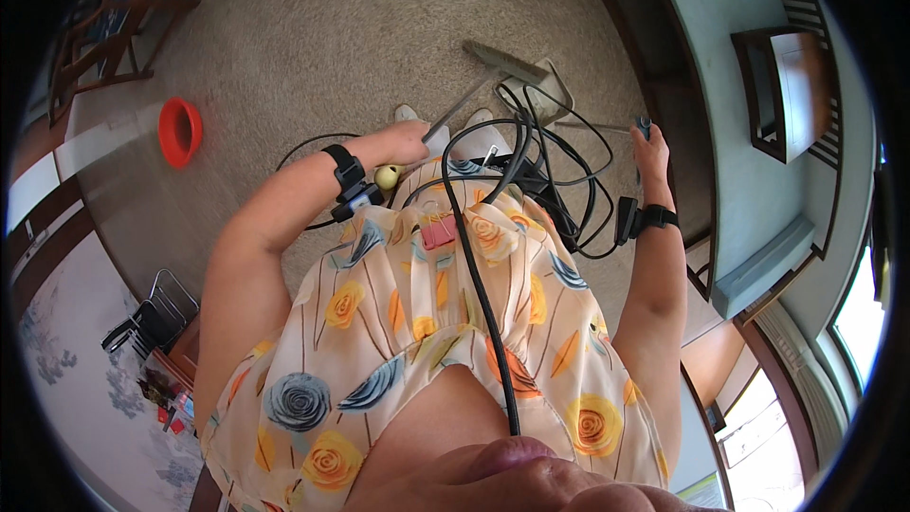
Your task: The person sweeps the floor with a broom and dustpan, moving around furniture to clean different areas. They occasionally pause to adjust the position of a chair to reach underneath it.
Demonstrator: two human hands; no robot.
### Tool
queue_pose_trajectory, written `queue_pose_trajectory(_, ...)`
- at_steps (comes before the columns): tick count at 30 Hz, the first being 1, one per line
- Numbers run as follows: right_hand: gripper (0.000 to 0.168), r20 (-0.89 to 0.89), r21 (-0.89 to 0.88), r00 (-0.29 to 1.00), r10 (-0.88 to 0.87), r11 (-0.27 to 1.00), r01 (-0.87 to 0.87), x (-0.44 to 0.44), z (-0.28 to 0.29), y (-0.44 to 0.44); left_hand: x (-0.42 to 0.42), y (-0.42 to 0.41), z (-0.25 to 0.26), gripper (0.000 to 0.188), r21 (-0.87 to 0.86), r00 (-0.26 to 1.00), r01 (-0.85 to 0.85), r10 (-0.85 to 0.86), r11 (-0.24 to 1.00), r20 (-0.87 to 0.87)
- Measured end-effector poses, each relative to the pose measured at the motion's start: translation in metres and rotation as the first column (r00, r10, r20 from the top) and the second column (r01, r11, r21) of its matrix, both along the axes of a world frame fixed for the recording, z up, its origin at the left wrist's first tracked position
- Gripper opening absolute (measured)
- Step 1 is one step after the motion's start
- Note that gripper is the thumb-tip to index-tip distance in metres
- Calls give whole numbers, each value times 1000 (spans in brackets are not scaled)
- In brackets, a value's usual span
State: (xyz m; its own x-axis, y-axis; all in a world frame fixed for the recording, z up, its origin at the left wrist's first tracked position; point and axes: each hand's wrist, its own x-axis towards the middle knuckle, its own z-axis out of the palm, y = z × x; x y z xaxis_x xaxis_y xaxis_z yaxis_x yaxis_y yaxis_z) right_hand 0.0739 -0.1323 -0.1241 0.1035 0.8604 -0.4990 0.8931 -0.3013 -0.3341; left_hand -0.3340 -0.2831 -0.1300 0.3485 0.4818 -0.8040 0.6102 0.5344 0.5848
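Observation:
My left hand [407,142] is closed around the thin handle of a broom [458,108]. A pale yellow knob [387,177] shows just below that wrist. The broom's grey-brown head [503,61] lies at the lip of a light-coloured dustpan [558,96], which is on the floor ahead of my feet. Out to the right, my right hand [650,151] grips the dustpan's long handle [593,126] near its dark blue end. Black cable loops [530,121] hang in front of my waist and partly cover the dustpan.
A red plastic bucket [180,133] stands on the speckled floor [341,21] at left. Wooden chairs [117,28] are at the far upper left. A dark chair with a metal frame [153,316] is lower left. Dark wooden trim [665,35] borders the pale wall at right.

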Motion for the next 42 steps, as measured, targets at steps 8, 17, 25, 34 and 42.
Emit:
queue_pose_trajectory(8, 36, -11, -54, 999, -44, 998, 44, 6, 5, -8, -43, -21, 65, 46, -402, 824, -524, 566, 751, -17)
queue_pose_trajectory(17, 34, -107, 93, 965, 238, 969, -229, -10, 2, 1, -72, -47, 94, 63, -467, 431, -825, 889, 319, -154)
queue_pose_trajectory(25, 31, -104, 44, 930, 353, 935, -351, -39, -7, 16, -52, -64, 75, 18, -382, 444, -867, 845, 320, -298)
queue_pose_trajectory(34, 33, -92, 81, 901, 425, 905, -418, -61, 0, 31, -25, -46, 59, 9, -626, 567, -633, 824, 455, 26)
queue_pose_trajectory(42, 31, -93, 194, 931, 353, 924, -330, -56, 13, 40, -41, -40, 93, 36, -605, 479, -647, 865, 464, 151)
